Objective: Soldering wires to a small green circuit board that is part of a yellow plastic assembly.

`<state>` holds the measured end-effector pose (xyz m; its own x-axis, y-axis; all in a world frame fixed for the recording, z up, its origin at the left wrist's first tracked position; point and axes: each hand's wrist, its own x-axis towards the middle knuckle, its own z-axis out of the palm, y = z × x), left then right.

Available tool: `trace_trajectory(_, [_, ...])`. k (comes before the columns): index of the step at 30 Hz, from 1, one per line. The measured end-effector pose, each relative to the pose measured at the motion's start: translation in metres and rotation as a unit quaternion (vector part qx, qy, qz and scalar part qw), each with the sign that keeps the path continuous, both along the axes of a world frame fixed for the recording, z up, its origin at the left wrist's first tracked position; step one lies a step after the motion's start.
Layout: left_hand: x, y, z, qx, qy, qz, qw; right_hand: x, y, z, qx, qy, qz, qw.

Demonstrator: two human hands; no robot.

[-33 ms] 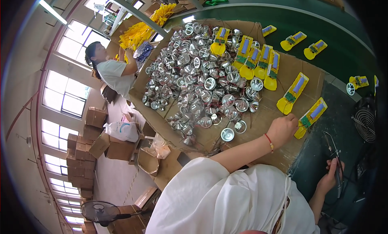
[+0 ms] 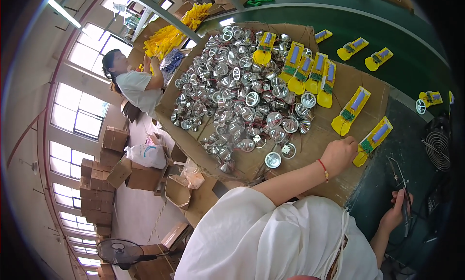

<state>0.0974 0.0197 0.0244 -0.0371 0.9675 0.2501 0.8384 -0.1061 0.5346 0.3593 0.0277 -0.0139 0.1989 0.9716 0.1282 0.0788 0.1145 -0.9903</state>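
left hand [image 2: 342, 154] bunched beside a yellow casing [image 2: 373, 139], can't tell if it's pinching anything; right hand [image 2: 396, 211] curled round a soldering iron [image 2: 402, 184]

Brown cardboard [image 2: 351, 75], silver reflector cups [image 2: 252, 99] heaped on it, yellow casings [image 2: 341, 127] alongside

Reflector cups [image 2: 252, 99]: mirror-bright, silvery, smooth; solid metal or coated plastic, cannot tell. Yellow lamp housings [image 2: 345, 128]: moulded plastic, smooth, mild sheen. Battery cells [image 2: 358, 102]: smooth purple wrap, slight gloss. Cardboard tray [image 2: 375, 92]: matt brown paperboard, scuffed along its near edge. Worktop [image 2: 375, 183]: dark green, smooth, low sheen; exact material unclear. Soldering iron [image 2: 401, 183]: slim metallic front, darker handle. Shirt [image 2: 290, 231]: white woven cloth, matt, softly creased. Bag [image 2: 147, 156]: thin white plastic film, wrinkled. Stacked cartons [image 2: 97, 197]: matt cardboard.
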Motion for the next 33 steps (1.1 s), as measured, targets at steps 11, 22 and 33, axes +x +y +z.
trace_trajectory(11, [0.001,-0.050,0.012,-0.021,-0.046,-0.041,0.998,0.001,0.000,0.003,-0.006,0.031,0.012,0.999])
trace_trajectory(22, [-0.012,-0.041,0.013,-0.078,-0.274,0.030,0.958,-0.015,-0.025,0.037,0.071,-0.003,0.090,0.993])
trace_trajectory(33, [-0.006,-0.035,0.016,-0.090,-0.199,-0.027,0.975,-0.036,-0.032,0.042,0.127,-0.040,0.185,0.974])
